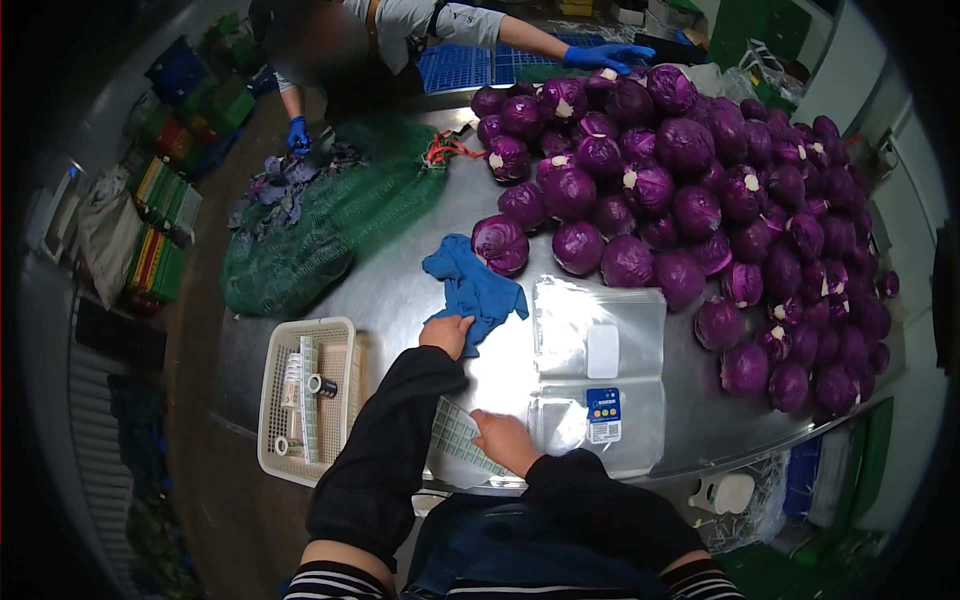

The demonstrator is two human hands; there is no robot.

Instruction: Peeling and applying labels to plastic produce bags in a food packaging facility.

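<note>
While left hand (pixel 446 336), outstretched, grips cloth (pixel 478 290) | right hand (pixel 507 443), angled leftward, pinches sheet (pixel 456 432)

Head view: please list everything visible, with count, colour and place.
Red cabbages: many, purple, table's right
Mesh sack: one, green, table's left
Loose leaves: several, purple, beside sack
Basket: one, cream, near left
Cloth: one, blue, centre
Gridded sheet: one, pale green, near edge
Printed bags: stack, clear, near right
Table: one, grey, centre
Crates: several, multicoloured, left background
Co-worker: one, grey sleeves, far side
Left hand: one, bare, gripping cloth
Right hand: one, bare, holding sheet
</note>
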